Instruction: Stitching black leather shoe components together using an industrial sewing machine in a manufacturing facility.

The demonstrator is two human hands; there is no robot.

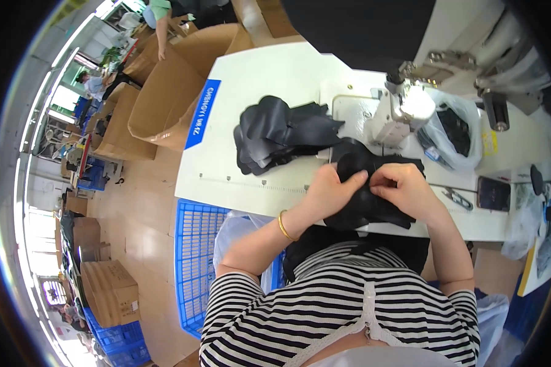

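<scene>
Black fabric pieces (364, 205) lie at the table's front edge, under the sewing machine's head (404, 110). My left hand (330, 192) grips their left side, its thumb stretched over the top and its other fingers largely hidden. Close beside it, my right hand (404, 188) pinches the cloth, thumb against fingertips. Anything smaller between those fingertips is too fine to make out. To the left, a loose stack of black fabric pieces (275, 131) rests on the white table (226, 196), its right end close to the piece in my hands.
Right of the machine sits a clear plastic bag (456, 134) holding black pieces. Thread snips (458, 198) and a phone (493, 194) lie near the right front edge. A blue crate (193, 263) stands below left; a large cardboard box (165, 101) adjoins the table. Another person's arm (161, 37) reaches toward it.
</scene>
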